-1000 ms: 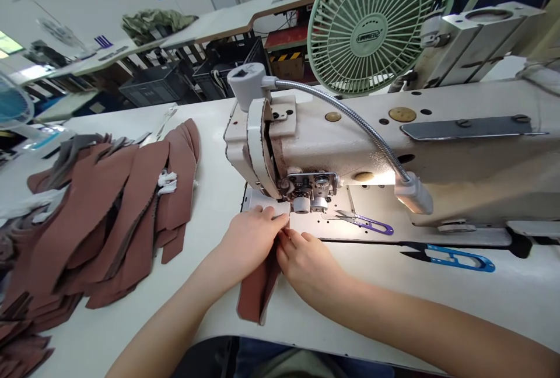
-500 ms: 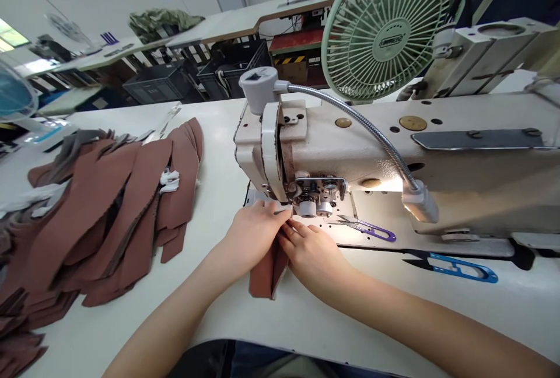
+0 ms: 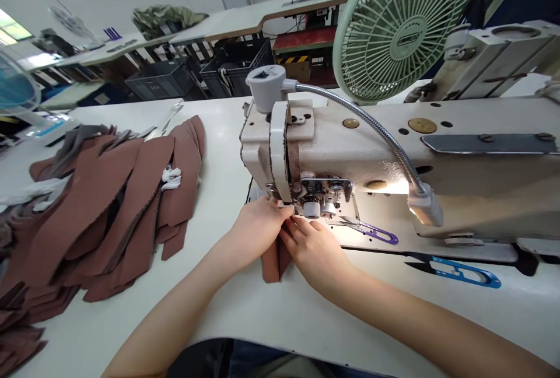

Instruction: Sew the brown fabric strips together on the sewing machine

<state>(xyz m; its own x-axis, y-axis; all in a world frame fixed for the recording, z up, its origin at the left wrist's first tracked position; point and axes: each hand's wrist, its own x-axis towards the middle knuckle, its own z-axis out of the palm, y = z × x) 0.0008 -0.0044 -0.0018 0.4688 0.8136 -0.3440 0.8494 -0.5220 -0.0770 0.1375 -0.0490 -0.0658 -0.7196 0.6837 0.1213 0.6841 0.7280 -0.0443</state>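
Toward the front edge of the surface (image 3: pixel 236 314), at the needle end of the sewing machine (image 3: pixel 376 150), one brown strip (image 3: pixel 271 266) lies partly beneath the hands. Its near end projects toward the front edge and shows a lengthwise fold; its far end is hidden by the hands and the machine head.

The left hand (image 3: pixel 261 227) lies palm down over the left side of the strip, its fingers close together and bent, its thumb directed right. The right hand (image 3: pixel 314 247) bears on the strip's right side, its fingers slightly bent and grouped, with the tips just beside the left thumb. Both sets of fingers are nearly closed at the strip; whether they pinch it or only press it cannot be determined.

A lamp (image 3: pixel 425 205) on a flexible metal neck lights the machine bed. Purple-handled snips (image 3: pixel 378 233) lie on the bed, right of the needle area. Blue-handled snips (image 3: pixel 470 273) lie farther right, between the bed and the front edge. A pile of brown pieces (image 3: pixel 98 209) covers the left part of the surface, well apart from the left hand; a white bundle (image 3: pixel 171 178) rests on it. Behind the machine stands a green fan (image 3: pixel 406 39).
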